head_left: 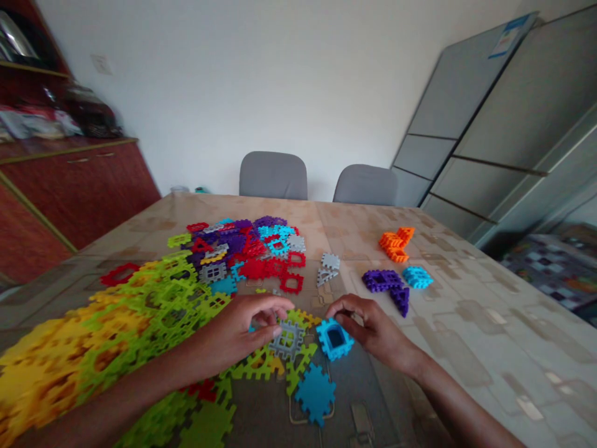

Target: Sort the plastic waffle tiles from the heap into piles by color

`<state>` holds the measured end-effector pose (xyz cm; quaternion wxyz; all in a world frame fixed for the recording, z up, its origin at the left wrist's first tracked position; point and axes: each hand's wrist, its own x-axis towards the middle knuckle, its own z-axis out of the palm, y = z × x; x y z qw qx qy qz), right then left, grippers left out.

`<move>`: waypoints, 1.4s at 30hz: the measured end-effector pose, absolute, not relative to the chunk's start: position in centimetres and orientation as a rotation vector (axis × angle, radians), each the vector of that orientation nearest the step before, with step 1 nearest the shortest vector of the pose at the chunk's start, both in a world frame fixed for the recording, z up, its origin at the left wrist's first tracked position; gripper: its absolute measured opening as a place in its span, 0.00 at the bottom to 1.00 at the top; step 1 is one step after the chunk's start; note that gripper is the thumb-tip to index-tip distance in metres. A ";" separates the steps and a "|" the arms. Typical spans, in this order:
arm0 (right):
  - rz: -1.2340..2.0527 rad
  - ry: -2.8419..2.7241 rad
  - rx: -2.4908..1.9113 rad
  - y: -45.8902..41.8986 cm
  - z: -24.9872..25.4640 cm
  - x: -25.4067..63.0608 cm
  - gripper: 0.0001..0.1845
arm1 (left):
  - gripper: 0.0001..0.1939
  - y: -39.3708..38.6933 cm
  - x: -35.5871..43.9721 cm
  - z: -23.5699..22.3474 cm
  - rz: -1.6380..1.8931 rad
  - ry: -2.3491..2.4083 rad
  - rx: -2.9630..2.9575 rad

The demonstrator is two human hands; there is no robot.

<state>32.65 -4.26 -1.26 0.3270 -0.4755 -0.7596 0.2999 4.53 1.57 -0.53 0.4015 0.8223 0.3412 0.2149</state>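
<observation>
My left hand (pixel 263 316) has its fingers curled, with thumb and fingertips at the upper left corner of a grey interlocking tile (pixel 286 340) with a window grid. Lime green tiles (pixel 298 367) and yellow ones lie beneath and around that tile. To the right, my right hand (pixel 361 317) pinches the upper right edge of a light blue square block (pixel 334 339) with a square opening. The block is tilted so its hollow faces me. In front of both hands lies a solid blue tile (pixel 316 393) with notched edges, flat on the table.
A large heap of yellow tiles (pixel 60 348), green, red tiles (pixel 265 267) and purple ones spreads on the left. Two grey tiles (pixel 329 261) lie farther back. On the right stand joined purple pieces (pixel 385 281), a blue block (pixel 417 277) and orange pieces (pixel 396 244). Chairs (pixel 273 175) stand behind the table.
</observation>
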 end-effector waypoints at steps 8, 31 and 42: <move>0.490 -2.191 -1.249 -4.5 -1.0 34.1 0.13 | 0.17 0.7 5.4 -1.0 0.492 0.821 2.124; 0.608 -2.576 -1.359 -4.9 -0.1 32.9 0.35 | 0.19 0.2 6.7 -1.0 0.446 0.774 2.164; 0.622 -2.523 -1.329 -4.8 0.2 34.2 0.31 | 0.20 0.4 6.7 -1.1 0.383 0.775 2.211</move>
